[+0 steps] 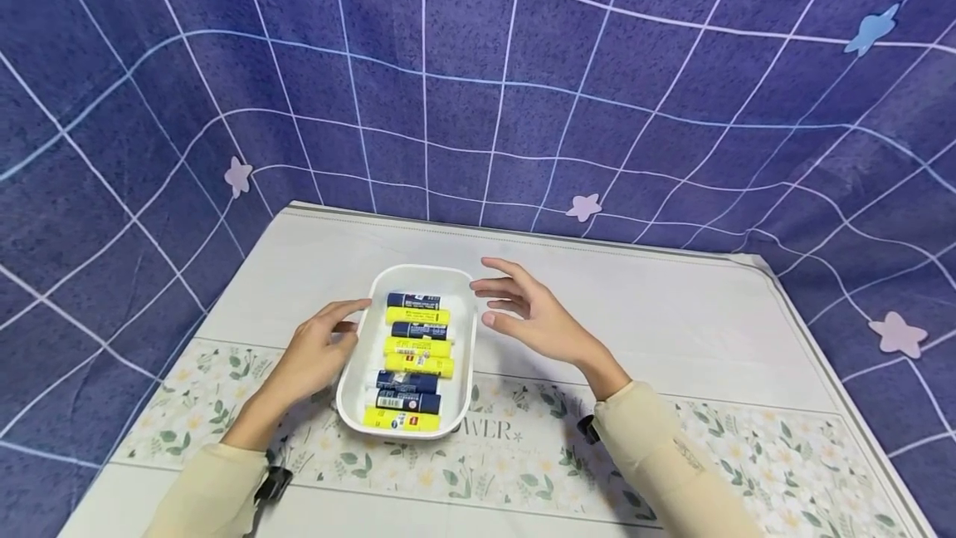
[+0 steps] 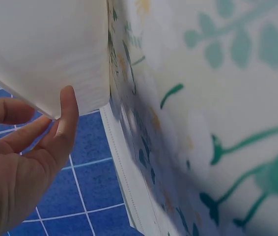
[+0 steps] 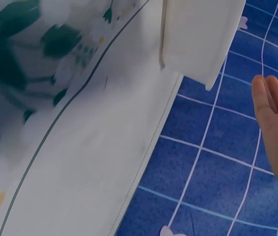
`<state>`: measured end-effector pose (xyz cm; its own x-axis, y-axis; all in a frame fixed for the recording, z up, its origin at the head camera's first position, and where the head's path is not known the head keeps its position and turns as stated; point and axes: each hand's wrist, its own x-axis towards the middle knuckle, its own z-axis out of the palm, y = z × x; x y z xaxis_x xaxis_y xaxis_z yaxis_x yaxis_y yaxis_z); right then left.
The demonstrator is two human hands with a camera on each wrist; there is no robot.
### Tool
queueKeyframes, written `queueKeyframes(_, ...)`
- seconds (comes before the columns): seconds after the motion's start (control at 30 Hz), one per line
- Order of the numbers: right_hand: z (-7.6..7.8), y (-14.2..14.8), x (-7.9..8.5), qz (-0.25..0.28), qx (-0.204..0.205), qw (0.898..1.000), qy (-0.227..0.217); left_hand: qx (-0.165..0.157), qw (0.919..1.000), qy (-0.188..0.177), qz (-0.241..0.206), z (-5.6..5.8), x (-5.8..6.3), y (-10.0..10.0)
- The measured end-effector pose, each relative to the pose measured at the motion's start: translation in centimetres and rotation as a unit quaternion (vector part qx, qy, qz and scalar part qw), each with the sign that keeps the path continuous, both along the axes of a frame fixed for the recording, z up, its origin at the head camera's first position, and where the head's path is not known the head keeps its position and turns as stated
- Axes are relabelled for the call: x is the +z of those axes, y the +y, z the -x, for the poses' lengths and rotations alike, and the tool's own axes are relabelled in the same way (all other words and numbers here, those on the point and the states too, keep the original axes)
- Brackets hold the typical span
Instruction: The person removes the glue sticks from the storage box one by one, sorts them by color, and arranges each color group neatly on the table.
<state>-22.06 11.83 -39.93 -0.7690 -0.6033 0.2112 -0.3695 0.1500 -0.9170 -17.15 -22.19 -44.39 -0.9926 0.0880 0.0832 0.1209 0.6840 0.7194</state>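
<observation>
Homelike cloth-screened setting, starry blue hangings (image 1: 463, 106), flower-printed table cover (image 1: 650, 314)

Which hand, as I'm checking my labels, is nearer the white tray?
Left. The left hand is at the white tray's left rim; the right hand is off its right rim.

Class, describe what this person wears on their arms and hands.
The left hand and right hand are bare, without gloves. Both the left sleeve and right sleeve are plain beige; the right bears a small marking, unreadable here. A small black device shows beside each cuff.
</observation>
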Motion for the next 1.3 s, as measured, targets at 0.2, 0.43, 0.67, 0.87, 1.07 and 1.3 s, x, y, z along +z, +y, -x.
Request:
queueKeyframes(0.2,0.6,-1.5,-0.3,0.006,0.001,1.000,-0.008,0.003,1.0000,-0.001,-0.005,0.0,-0.1,0.0)
queueKeyframes(0.43,1.5,-3.2,-0.7,0.010,0.013,1.000,-0.016,-0.001,0.9999,0.000,-0.013,0.0,-0.2,-0.2)
queueKeyframes(0.67,2.4,-4.9,-1.1,-0.002,0.034,0.999,-0.035,-0.008,0.9999,0.005,-0.011,0.1,-0.2,-0.5)
queueKeyframes(0.87,2.4,-6.5,-1.5,-0.041,0.084,0.995,-0.039,-0.010,0.9998,0.003,-0.015,0.1,-0.1,-0.6)
queueKeyframes(1.07,2.2,-7.9,-1.9,-0.075,0.119,0.988,-0.064,-0.016,0.9998,0.001,-0.016,0.2,0.2,-0.5)
queueKeyframes(1.3,1.8,-9.7,-2.1,-0.140,0.131,0.979,-0.070,-0.019,0.9997,-0.003,-0.019,0.2,-0.1,-0.8)
